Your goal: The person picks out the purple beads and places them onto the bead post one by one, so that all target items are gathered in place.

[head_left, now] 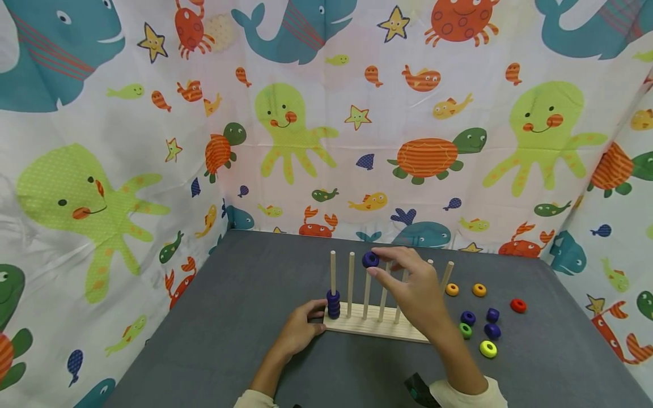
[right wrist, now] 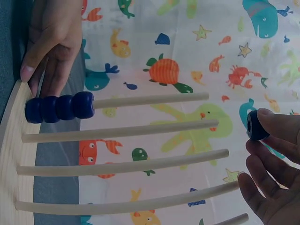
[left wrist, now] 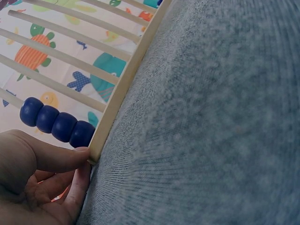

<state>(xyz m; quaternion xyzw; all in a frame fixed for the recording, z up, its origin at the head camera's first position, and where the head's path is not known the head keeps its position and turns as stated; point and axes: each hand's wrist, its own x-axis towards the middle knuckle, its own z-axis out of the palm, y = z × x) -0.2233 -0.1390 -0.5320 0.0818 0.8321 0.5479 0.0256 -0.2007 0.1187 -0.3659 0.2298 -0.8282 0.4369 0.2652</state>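
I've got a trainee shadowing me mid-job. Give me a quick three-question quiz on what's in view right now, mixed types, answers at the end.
1. Short answer: What does the right hand hold above the table?

2. True or false: The left hand grips one end of the wooden base.

3. Multiple choice: In the head view, how many stacked rings sit on the leftmost peg?
A) two
B) four
C) six

Key:
1. A dark blue ring, pinched between thumb and fingers.
2. True; the left wrist view shows its thumb at the end.
3. B; all four are easy to count in the right wrist view.
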